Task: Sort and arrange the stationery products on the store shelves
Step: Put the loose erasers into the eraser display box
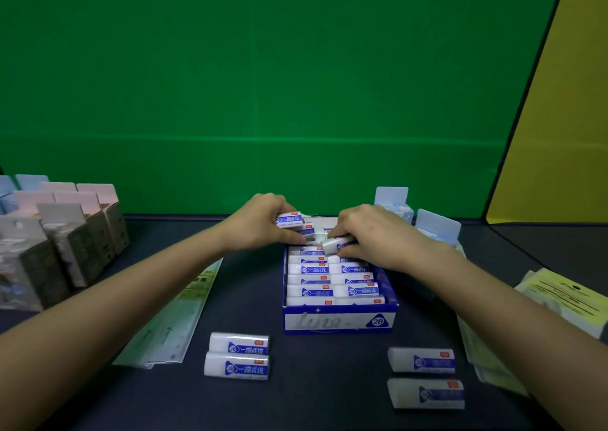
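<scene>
A blue and white display box (339,321) stands in the middle of the dark shelf, filled with several rows of white erasers in blue 2B sleeves. My left hand (260,223) hovers over the box's far left end and grips one eraser (289,220) between thumb and fingers. My right hand (371,233) is over the far right part of the box, closed on another eraser (334,244) held tilted. Two loose erasers (238,356) lie in front of the box on the left, two more erasers (424,376) on the right.
Pastel packaged boxes (65,239) stand in rows at the left. Flat clear packets (177,315) lie left of the display box. Two pale blue hang-tab packages (437,226) stand behind it on the right. Yellowish flat packs (559,302) lie at the right edge.
</scene>
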Motion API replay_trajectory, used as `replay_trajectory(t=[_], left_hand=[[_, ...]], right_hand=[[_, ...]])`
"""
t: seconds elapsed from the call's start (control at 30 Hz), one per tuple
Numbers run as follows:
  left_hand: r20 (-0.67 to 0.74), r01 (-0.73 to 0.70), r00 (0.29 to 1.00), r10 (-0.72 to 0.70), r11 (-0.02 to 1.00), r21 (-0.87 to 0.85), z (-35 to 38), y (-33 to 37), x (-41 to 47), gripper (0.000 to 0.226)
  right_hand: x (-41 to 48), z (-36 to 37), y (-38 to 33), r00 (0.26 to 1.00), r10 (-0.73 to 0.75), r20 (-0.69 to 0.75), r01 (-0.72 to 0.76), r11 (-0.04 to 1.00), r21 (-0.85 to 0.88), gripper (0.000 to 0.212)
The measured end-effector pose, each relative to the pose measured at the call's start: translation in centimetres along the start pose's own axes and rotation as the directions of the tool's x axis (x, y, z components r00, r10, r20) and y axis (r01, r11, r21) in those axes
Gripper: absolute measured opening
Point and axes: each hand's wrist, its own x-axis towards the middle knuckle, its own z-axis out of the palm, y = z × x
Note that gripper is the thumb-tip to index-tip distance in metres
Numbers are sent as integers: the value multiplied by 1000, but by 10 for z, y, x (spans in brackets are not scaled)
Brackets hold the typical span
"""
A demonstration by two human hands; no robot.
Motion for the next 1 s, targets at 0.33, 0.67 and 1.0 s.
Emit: replay_trajectory(t=[0.33, 0.67, 1.0], left_hand=[[-77, 32, 997, -32, 999, -5, -11, -3, -5, 29], [-78, 111, 990, -115, 992, -57, -20, -6, -26, 29], [-100, 110, 988, -120, 989, -98, -21, -6, -33, 30]], right_hand=[[6, -20, -5, 994, 57, 96, -67, 992, 104, 26], [17, -6, -21, 994, 16, 106, -34, 985, 172, 35], [19, 2, -27, 997, 74, -18, -65, 955, 289, 25]])
